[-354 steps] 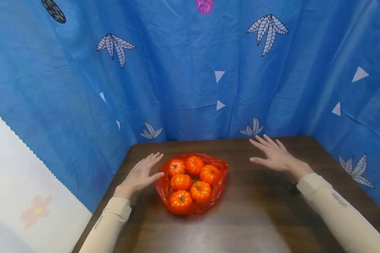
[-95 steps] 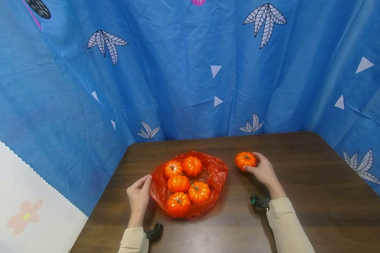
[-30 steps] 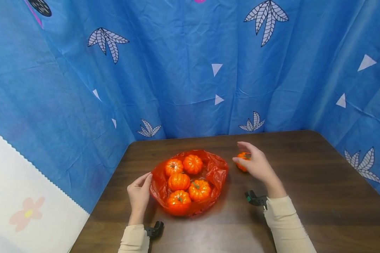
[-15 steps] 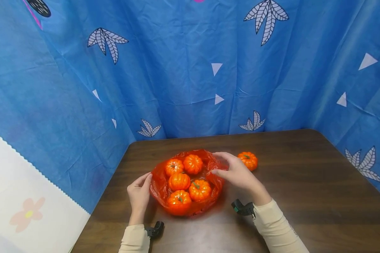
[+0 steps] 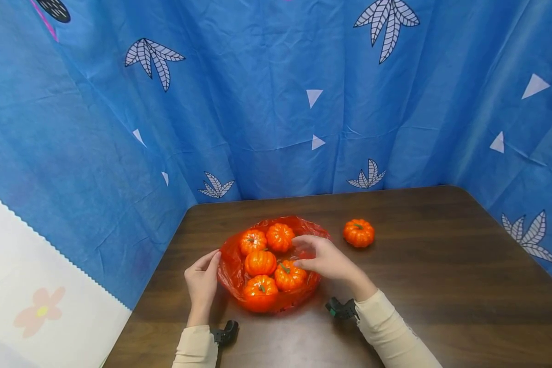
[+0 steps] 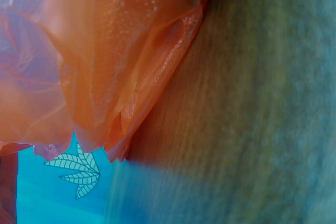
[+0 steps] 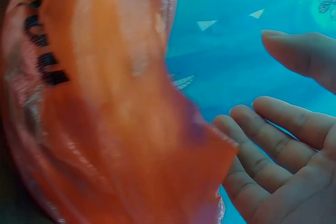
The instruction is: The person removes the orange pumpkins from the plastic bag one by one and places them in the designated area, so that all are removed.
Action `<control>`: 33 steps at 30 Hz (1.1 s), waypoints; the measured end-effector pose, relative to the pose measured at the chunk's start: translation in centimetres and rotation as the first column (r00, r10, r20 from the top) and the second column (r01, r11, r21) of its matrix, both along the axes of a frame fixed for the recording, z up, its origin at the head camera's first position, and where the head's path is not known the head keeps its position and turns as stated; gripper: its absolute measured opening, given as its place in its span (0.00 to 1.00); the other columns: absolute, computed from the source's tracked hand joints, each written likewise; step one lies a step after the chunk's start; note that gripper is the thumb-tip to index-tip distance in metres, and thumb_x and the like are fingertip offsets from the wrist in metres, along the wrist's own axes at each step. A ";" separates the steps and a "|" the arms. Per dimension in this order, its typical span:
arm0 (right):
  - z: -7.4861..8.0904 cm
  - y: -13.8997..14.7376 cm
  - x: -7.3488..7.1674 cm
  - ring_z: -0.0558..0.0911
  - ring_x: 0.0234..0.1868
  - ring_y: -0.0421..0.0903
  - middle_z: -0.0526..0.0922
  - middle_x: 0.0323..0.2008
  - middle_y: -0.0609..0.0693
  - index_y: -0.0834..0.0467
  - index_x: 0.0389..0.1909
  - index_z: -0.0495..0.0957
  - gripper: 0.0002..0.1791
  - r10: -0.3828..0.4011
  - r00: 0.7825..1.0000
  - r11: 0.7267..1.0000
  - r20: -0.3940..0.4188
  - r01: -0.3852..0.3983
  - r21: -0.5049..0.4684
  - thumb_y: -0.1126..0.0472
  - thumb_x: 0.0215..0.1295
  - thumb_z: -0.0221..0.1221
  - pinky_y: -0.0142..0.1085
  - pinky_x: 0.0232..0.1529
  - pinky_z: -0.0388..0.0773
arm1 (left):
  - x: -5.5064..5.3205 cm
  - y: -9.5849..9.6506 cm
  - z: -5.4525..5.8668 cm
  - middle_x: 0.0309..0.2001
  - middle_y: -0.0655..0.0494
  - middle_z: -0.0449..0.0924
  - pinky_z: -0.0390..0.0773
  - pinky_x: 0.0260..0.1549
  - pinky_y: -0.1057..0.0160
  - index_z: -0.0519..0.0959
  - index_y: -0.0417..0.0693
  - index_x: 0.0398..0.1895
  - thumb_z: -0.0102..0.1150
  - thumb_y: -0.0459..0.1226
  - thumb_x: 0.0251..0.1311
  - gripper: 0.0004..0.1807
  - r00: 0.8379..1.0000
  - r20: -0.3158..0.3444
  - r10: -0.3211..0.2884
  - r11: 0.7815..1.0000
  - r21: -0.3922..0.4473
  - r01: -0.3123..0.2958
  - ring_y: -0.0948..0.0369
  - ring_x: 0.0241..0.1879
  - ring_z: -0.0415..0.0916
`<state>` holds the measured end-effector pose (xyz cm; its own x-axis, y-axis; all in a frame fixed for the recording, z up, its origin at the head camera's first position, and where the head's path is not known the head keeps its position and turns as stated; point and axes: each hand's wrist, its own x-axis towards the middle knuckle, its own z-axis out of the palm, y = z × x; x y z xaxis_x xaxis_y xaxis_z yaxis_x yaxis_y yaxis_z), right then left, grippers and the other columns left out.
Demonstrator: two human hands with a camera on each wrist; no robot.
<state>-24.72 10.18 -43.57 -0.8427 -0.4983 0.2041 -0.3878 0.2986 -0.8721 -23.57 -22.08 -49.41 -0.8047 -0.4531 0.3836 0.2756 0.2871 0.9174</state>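
**A pinched edge on one side, a loose reach on the other**

From the head camera, we see the left hand [image 5: 201, 281] pinching the left rim of a crinkled, see-through red plastic bag [image 5: 229, 271] between thumb and fingers. The right hand [image 5: 326, 259] hangs over the bag's right side, its fingers slightly bent and parted from the thumb, gripping nothing. Near that thumb sits a glossy orange ribbed pumpkin with a green stem [image 5: 287, 278]; we cannot tell whether they touch. Four similar pumpkins [image 5: 260, 262] lie in the bag too, and a squat, shiny orange pumpkin [image 5: 359, 233] rests to its right on the dark brown wood-grain tabletop [image 5: 441, 281]. To work well here, we'd want a light but firm pinch so the mouth doesn't sag, and fingers set around the widest ribs rather than the stem (such slick skins would probably slip from bare tips).

In the left wrist view, we get thin film gathered into soft creases, its ragged edge overlapping a blue leaf-printed curtain [image 6: 58, 198]; the hand itself is out of sight.

In the right wrist view, we find black lettering on the film, and a bare palm with the fingers loosely extended. The bag's edge overlaps them, so we should clear that flap before gripping.
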 end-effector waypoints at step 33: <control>-3.8 -0.4 -1.6 0.78 0.62 0.60 0.79 0.61 0.62 0.69 0.64 0.72 0.34 0.076 0.995 0.985 0.065 -0.084 0.149 0.62 0.58 0.71 0.55 0.64 0.76 | 0.1 0.0 0.3 0.42 0.38 0.88 0.85 0.35 0.72 0.89 0.42 0.42 0.68 0.43 0.62 0.14 1.000 0.007 -0.018 1.000 -0.002 0.018 0.71 0.32 0.85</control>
